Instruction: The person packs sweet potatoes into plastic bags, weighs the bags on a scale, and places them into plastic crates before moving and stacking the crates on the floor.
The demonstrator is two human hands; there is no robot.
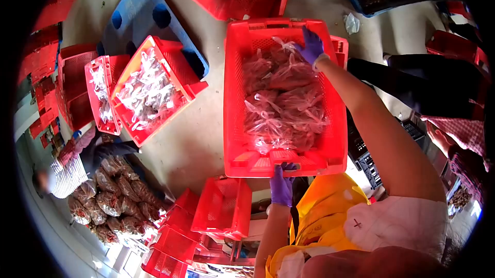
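A large red plastic crate (234, 97) is right in front of me, with several tied clear plastic bags (283, 97) of dark reddish contents inside. My left hand (282, 188), in a purple glove, is closed on the crate's near rim, fingers hooked over the edge. Across the crate, my right hand (311, 47), also purple-gloved, is over the far right part of the crate beside the bags. Its fingers are spread; I cannot tell whether they touch a bag or the crate wall.
To the left, red crates (178, 100) hold white-tied bags, by a blue pallet (139, 18). Red crates (221, 208) stand at lower left, near a heap of filled bags (116, 195) and a person (72, 175). Another person's hand (438, 139) shows at right.
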